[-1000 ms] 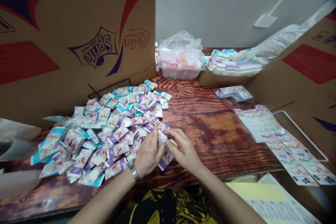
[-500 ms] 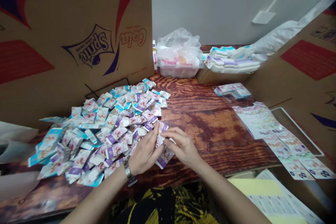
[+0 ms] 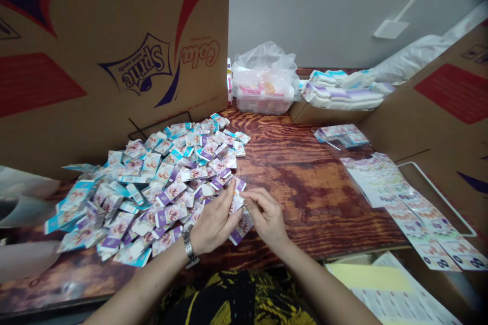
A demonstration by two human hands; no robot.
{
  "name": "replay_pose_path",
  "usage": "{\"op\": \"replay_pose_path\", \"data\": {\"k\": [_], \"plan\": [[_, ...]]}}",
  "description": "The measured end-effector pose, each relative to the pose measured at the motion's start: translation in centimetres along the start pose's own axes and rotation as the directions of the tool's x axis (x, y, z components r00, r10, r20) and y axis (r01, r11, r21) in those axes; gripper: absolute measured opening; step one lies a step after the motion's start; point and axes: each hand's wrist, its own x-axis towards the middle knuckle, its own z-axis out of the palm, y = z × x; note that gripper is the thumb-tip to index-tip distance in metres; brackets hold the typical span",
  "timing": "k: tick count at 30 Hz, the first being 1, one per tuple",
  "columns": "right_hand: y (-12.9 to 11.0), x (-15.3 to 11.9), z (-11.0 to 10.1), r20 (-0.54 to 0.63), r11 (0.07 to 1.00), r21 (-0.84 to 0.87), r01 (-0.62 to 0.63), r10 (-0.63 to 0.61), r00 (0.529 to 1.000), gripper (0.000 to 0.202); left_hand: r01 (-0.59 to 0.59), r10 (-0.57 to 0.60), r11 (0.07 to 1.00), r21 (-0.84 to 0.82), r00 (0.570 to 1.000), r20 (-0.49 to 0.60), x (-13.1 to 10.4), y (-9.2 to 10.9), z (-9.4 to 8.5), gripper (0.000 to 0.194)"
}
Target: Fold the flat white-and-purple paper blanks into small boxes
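My left hand [image 3: 214, 219], with a metal watch [image 3: 188, 246] on its wrist, grips a small purple-and-white printed carton [image 3: 237, 203] between thumb and fingers. My right hand [image 3: 268, 215] is closed in a pinch at the carton's right edge; the exact contact is hidden by its fingers. Just below the hands, another small purple-ended carton [image 3: 241, 229] lies on the table, partly covered by them. To the left spreads a heap of small cartons [image 3: 163, 172] with blue or purple ends, reaching up to my left hand.
A big cardboard box [image 3: 114, 61] stands behind the heap, another [image 3: 430, 127] at right. At the back are a plastic-wrapped tub [image 3: 265, 104] and a shallow carton [image 3: 320, 113] of packets. Printed sheets [image 3: 415, 218] and a yellow paper [image 3: 369, 277] lie at right.
The view has shifted slightly, moving the scene to the right. My right hand's fingers have curled in more tightly beside the carton; my left hand keeps its grip.
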Motion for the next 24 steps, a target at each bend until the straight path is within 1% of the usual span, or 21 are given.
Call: {"op": "replay_pose_path", "data": {"k": [3,5,7,8,10,12,13,15,16,17,18,19,20,22,23,24], "plan": [[-0.1,-0.4,0.5,-0.05,1.0,-0.023,0.001,-0.002,0.999,0.018,-0.009,0.01,0.999,0.033,0.999,-0.043,0.2,0.3,0.2,0.065],[-0.3,-0.7,1.1,-0.082,0.999,-0.026,-0.02,0.018,0.996,0.019,-0.014,0.018,0.998,0.058,0.997,-0.07,0.3,0.6,0.3,0.064],[-0.4,-0.9,1.5,-0.085,0.999,-0.001,-0.046,0.046,0.995,0.021,-0.021,0.03,0.996,0.091,0.995,-0.096,0.3,0.8,0.5,0.063],[-0.4,-0.9,1.6,-0.065,0.998,0.023,-0.057,0.059,0.996,0.023,-0.022,0.034,0.994,0.11,0.994,-0.107,0.4,0.8,0.5,0.062],[-0.3,-0.7,1.4,0.037,0.994,0.072,-0.076,0.074,0.997,0.027,-0.012,0.031,0.987,0.163,0.992,-0.119,0.6,0.3,0.1,0.062],[0.1,-0.4,0.4,0.143,0.99,0.08,-0.112,0.1,0.985,0.03,0.06,-0.014,0.962,0.267,0.985,-0.171,0.9,-0.9,-1.1,0.063],[0.5,-0.3,-0.2,0.161,0.989,0.059,-0.136,0.125,0.979,0.031,0.123,-0.044,0.933,0.338,0.972,-0.232,1.2,-1.6,-1.9,0.063],[1.3,-0.3,-1.7,0.128,0.981,-0.027,-0.19,0.192,0.973,0.034,0.259,-0.057,0.837,0.483,0.918,-0.393,1.5,-2.9,-3.7,0.068],[1.8,-0.5,-2.3,0.109,0.975,-0.081,-0.208,0.216,0.97,0.035,0.3,-0.028,0.788,0.538,0.89,-0.455,1.5,-3.3,-4.4,0.071],[2.2,-0.8,-2.9,0.115,0.968,-0.136,-0.21,0.226,0.967,0.033,0.302,0.015,0.758,0.578,0.878,-0.478,1.4,-3.3,-4.8,0.073],[2.6,-1.2,-3.3,0.142,0.962,-0.192,-0.195,0.224,0.964,0.029,0.263,0.064,0.75,0.607,0.885,-0.462,1.1,-3.1,-4.8,0.074],[3.0,-1.7,-3.4,0.183,0.955,-0.249,-0.163,0.211,0.96,0.025,0.19,0.106,0.762,0.618,0.906,-0.409,0.7,-2.7,-4.3,0.072],[3.3,-2.2,-3.4,0.221,0.944,-0.307,-0.117,0.191,0.956,0.022,0.097,0.139,0.786,0.61,0.934,-0.328,0.1,-2.0,-3.4,0.069],[3.8,-3.3,-2.9,0.261,0.902,-0.431,-0.015,0.14,0.955,0.022,-0.064,0.167,0.835,0.546,0.976,-0.14,-1.2,-0.8,-0.5,0.063],[4.1,-3.8,-2.5,0.263,0.868,-0.495,0.029,0.118,0.957,0.025,-0.097,0.156,0.849,0.519,0.985,-0.07,-1.9,-0.5,1.3,0.063],[4.4,-4.2,-2.0,0.264,0.828,-0.557,0.067,0.1,0.959,0.028,-0.097,0.135,0.86,0.501,0.99,-0.039,-2.5,-0.3,3.0,0.064]]}}
